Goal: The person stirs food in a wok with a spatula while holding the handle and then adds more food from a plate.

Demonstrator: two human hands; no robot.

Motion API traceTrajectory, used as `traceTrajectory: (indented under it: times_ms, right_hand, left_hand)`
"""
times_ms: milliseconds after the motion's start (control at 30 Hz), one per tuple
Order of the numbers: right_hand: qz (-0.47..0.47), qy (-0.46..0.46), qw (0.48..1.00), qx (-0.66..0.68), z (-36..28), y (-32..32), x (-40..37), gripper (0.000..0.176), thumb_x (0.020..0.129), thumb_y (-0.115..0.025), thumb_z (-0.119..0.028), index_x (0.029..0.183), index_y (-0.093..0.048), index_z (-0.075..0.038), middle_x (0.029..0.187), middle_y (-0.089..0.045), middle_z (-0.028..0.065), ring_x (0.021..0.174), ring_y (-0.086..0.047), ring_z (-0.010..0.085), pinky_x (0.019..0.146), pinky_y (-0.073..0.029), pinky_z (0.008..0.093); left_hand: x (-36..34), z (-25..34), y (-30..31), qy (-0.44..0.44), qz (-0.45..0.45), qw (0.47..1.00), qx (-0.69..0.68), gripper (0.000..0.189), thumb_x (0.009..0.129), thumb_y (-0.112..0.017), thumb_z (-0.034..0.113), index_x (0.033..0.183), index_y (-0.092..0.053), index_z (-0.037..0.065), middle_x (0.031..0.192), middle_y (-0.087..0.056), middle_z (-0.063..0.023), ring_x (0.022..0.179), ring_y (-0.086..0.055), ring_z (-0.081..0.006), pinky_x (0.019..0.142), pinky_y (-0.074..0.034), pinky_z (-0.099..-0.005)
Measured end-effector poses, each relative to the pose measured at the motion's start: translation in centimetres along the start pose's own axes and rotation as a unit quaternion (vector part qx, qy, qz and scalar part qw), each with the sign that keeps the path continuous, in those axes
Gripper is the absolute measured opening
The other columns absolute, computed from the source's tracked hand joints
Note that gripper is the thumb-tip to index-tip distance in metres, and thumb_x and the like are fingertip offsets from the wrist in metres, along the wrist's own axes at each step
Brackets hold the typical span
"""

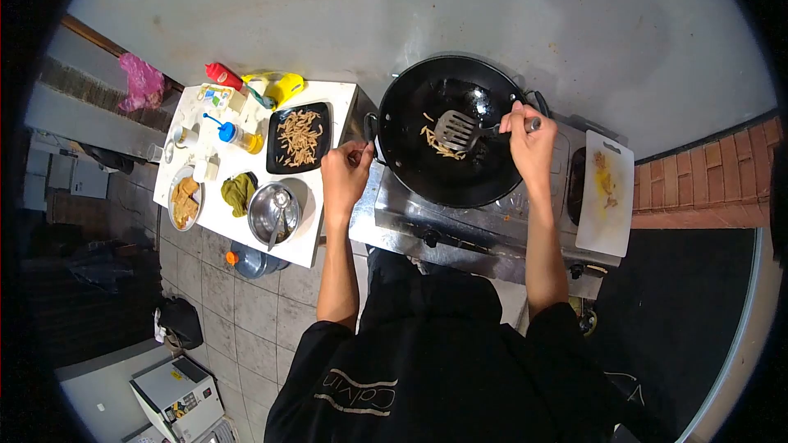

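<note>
A black wok [427,176] sits on the stove, with a few thin pale-brown strips [443,150] in its bottom. My right hand [529,138] is wrapped round the handle of a slotted spatula [456,130], whose metal head rests among the strips. At the wok's left side, my left hand [345,168] has its fingers closed on the lower end of the loop handle [369,126]. Just left of that hand, a black square tray [275,166] on the white table holds many similar strips.
The white table [308,230] also bears a steel bowl [261,221] with a spoon, a green cloth [238,193], an oil bottle [246,141] and a plate of food [174,212]. A stained cutting board [603,226] lies right of the stove [484,238]. The wall rises behind.
</note>
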State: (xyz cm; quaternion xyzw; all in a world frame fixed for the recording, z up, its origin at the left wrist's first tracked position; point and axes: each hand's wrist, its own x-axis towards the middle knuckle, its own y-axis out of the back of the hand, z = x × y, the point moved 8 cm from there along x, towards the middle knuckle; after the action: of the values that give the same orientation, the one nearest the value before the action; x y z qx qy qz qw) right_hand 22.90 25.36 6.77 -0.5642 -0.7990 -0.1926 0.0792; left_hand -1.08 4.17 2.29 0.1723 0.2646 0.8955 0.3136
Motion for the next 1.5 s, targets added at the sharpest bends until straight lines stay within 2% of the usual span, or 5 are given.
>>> traceTrajectory:
  times_ms: [233, 500, 667, 967, 1500]
  right_hand:
    - [0.049, -0.120, 0.989, 0.073, 4.6, 1.0, -3.5, 0.036, 0.094, -0.052, -0.009, 0.061, -0.053, 0.004, 0.058, -0.056, 0.0039, 0.055, -0.048, 0.0078, 0.054, -0.038, 0.0244]
    - [0.064, -0.123, 0.988, 0.070, 5.0, 1.7, -4.8, 0.038, 0.097, -0.049, -0.011, 0.062, -0.054, 0.004, 0.059, -0.056, 0.0044, 0.056, -0.049, 0.0080, 0.055, -0.038, 0.0244]
    - [0.020, -0.117, 0.987, 0.109, 5.9, 0.3, -4.4, 0.037, 0.097, -0.049, -0.015, 0.064, -0.055, 0.000, 0.060, -0.057, 0.0033, 0.034, -0.039, 0.0043, 0.031, -0.026, 0.0231]
    - [0.020, -0.108, 0.988, 0.106, 4.7, 0.3, -4.3, 0.036, 0.097, -0.049, -0.015, 0.065, -0.056, 0.001, 0.061, -0.060, 0.0056, 0.035, -0.043, 0.0058, 0.032, -0.031, 0.0215]
    - [0.003, -0.128, 0.988, 0.091, 4.8, -0.7, -2.6, 0.034, 0.097, -0.050, -0.016, 0.066, -0.056, 0.000, 0.057, -0.056, 0.0028, 0.036, -0.045, 0.0060, 0.032, -0.031, 0.0231]
  left_hand:
    - [0.3, -0.7, -0.2, 0.002, -0.001, 1.000, -0.007, 0.023, 0.083, -0.069, 0.017, 0.083, -0.067, -0.005, 0.057, -0.059, -0.0153, 0.048, -0.054, -0.0172, 0.051, -0.043, -0.0308]
    - [0.2, -0.1, -0.1, 0.014, -0.011, 1.000, 0.012, 0.022, 0.083, -0.068, 0.017, 0.084, -0.067, -0.005, 0.058, -0.059, -0.0149, 0.048, -0.054, -0.0169, 0.051, -0.043, -0.0308]
    - [0.0, 0.3, 0.0, 0.000, -0.002, 1.000, 0.007, 0.022, 0.083, -0.068, 0.016, 0.085, -0.067, -0.005, 0.057, -0.059, -0.0143, 0.048, -0.053, -0.0157, 0.051, -0.043, -0.0306]
    - [0.1, 0.3, -0.2, 0.019, -0.030, 0.999, 0.030, 0.024, 0.086, -0.067, 0.018, 0.089, -0.069, -0.006, 0.068, -0.067, -0.0139, 0.059, -0.061, -0.0155, 0.058, -0.046, -0.0287]
    - [0.0, 0.3, 0.0, -0.014, -0.001, 1.000, 0.002, 0.022, 0.084, -0.067, 0.015, 0.086, -0.067, -0.007, 0.058, -0.061, -0.0132, 0.049, -0.054, -0.0137, 0.051, -0.043, -0.0294]
